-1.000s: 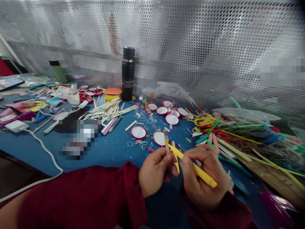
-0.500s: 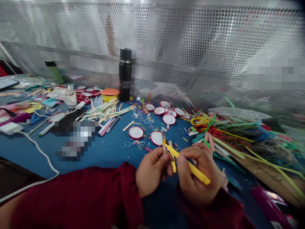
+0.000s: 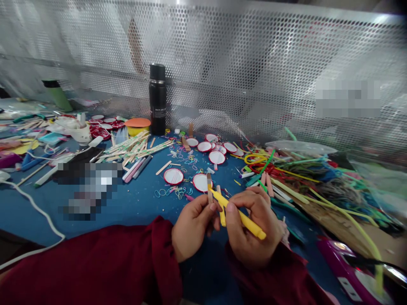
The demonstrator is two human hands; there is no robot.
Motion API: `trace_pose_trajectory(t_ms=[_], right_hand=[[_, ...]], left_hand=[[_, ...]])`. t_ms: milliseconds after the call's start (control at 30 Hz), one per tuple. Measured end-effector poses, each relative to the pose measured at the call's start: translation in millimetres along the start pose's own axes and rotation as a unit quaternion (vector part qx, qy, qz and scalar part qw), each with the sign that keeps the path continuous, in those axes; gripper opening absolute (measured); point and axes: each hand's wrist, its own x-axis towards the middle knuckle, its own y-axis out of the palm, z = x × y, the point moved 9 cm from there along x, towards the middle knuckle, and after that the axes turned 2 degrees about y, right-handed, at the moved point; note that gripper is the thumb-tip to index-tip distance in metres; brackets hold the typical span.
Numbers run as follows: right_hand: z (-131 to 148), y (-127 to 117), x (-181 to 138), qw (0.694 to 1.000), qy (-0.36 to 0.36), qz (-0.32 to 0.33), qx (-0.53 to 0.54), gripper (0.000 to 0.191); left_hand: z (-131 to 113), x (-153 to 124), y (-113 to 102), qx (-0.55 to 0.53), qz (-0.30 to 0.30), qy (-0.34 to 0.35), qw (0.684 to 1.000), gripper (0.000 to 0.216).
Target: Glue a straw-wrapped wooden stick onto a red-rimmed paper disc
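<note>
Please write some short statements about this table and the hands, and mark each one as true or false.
1. The right hand holds a yellow marker. True.
2. The left hand holds a pair of scissors. False: the left hand holds a flat stick.
3. White discs with red rims lie on the blue table. True.
4. The green bottle is right of the black bottle in the picture. False: the green bottle is left of the black bottle.
5. The person's sleeves are dark red. True.
</note>
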Motion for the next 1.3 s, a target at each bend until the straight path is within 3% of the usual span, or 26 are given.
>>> trace_pose_trajectory(t_ms=[1000,1300], right_hand=[[-0.7,0.3,1.1,1.0,0.003,0.005,-0.03,0.01],[-2.1,0.0,1.0,0.999,0.003,0.007,-0.034,0.01]], left_hand=[[0.1,-1.0,-0.4,0.017,0.001,-0.003,1.0,0.039],[2.1,-0.4,-2.2,0.022,0.002,0.0,1.0,0.032]])
